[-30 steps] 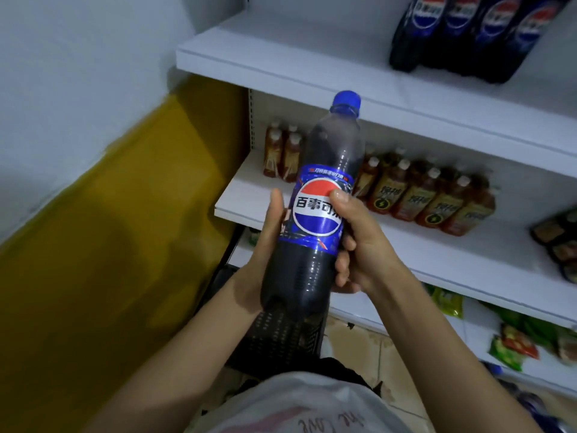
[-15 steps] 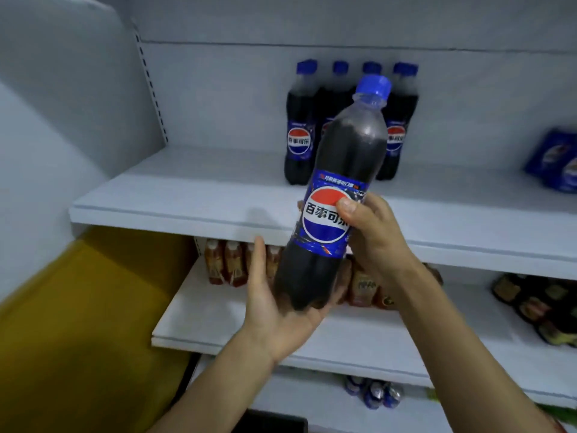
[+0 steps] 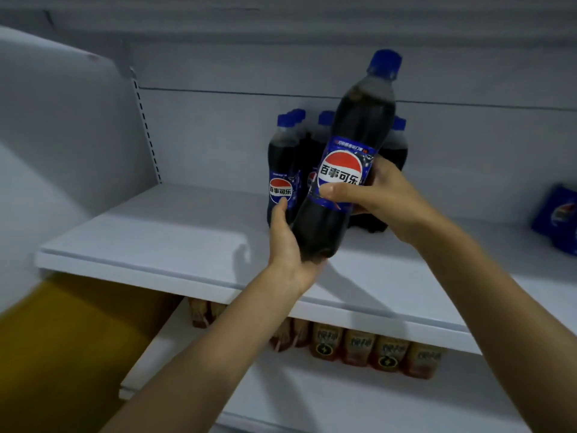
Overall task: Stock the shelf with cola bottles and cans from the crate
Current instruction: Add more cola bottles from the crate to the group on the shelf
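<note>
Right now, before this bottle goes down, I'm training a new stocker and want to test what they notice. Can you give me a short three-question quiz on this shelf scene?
1. True or false: the held cola bottle stands upright on the upper shelf.
2. Which part of that bottle does the left hand cup? A) cap B) label C) base
3. Fill in: the standing cola bottles at the back of the shelf have ___ caps.

Key: 1 false, it is tilted and in both hands, with the right hand gripping the label; 2 C; 3 blue.
</note>
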`<state>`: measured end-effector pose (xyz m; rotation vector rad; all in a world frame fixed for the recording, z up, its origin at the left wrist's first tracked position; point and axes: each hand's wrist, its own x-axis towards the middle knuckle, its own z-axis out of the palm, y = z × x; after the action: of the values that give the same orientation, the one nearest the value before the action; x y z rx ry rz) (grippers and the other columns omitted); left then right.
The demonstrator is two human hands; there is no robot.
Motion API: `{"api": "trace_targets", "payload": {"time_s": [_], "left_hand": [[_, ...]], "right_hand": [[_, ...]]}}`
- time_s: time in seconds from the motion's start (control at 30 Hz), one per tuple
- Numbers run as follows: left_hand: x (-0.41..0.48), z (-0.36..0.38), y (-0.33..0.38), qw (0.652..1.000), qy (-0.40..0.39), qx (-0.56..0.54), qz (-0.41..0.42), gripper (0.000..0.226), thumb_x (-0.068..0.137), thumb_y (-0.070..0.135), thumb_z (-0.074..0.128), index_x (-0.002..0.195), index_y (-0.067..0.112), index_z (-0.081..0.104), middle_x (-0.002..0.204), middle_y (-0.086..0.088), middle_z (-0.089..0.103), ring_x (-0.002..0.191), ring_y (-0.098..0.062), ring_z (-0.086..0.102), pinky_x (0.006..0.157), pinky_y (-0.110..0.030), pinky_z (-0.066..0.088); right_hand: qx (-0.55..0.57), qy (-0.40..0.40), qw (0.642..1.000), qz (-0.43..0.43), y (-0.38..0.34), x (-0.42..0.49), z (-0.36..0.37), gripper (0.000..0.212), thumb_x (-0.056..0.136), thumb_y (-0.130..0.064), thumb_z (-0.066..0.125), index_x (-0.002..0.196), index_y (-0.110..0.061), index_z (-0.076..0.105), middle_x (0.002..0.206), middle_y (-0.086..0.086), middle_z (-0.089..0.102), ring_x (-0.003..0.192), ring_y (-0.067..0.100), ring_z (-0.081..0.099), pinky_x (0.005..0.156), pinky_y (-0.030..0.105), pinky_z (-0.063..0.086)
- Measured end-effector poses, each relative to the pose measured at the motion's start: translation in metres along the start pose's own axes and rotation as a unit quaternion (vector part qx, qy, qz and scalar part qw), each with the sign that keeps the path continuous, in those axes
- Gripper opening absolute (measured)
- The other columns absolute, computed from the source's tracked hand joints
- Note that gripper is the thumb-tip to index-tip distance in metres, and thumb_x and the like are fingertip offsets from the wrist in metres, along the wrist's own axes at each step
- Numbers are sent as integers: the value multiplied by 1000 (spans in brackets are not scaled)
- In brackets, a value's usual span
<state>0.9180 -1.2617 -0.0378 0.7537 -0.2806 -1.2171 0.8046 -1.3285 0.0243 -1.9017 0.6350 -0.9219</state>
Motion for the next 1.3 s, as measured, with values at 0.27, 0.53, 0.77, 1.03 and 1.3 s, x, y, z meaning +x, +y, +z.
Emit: {"api": "trace_targets", "payload": {"time_s": [0.27, 0.53, 0.77, 1.03, 1.3], "left_hand": [[57, -31, -1, 902, 164, 305, 259, 31, 88, 21, 66, 114, 18, 48, 109, 8, 50, 104, -10, 48, 84, -23, 41], [93, -57, -22, 773, 100, 548, 303, 77, 71, 28, 80, 136, 14, 42, 135, -6, 46, 125, -25, 44, 104, -46, 42], [98, -66, -24, 774, 93, 545, 309, 93, 69, 27, 82, 145, 16, 28, 145, -7, 39, 133, -25, 37, 108, -45, 38], [102, -68, -25, 730, 86, 600, 316, 102, 71, 27, 81, 151, 18, 18, 154, -9, 25, 140, -28, 26, 111, -46, 32], [104, -71, -23, 752, 84, 568, 325, 100, 68, 26, 82, 149, 18, 23, 146, -8, 38, 132, -26, 37, 105, -49, 41]], "right_hand": [[-69, 14, 996, 64, 79, 44, 2, 83, 66, -19, 86, 135, -21, 39, 122, -3, 59, 108, 13, 59, 97, 39, 51], [-29, 10, 998, 59, 109, 78, 19, 85, 69, -9, 83, 139, -16, 35, 126, -2, 55, 115, 14, 55, 87, 19, 46], [-44, 62, 997, 31, 134, 56, 31, 87, 68, -15, 86, 138, -16, 34, 125, -6, 53, 111, 6, 52, 96, 22, 46], [-110, 42, 992, 44, 145, 50, 34, 73, 72, -22, 83, 132, -10, 41, 112, -10, 52, 103, 5, 51, 75, 3, 40], [-121, 66, 989, 62, 151, 60, 39, 67, 74, -28, 81, 129, -16, 46, 118, -6, 58, 106, 12, 56, 85, 23, 47]]}}
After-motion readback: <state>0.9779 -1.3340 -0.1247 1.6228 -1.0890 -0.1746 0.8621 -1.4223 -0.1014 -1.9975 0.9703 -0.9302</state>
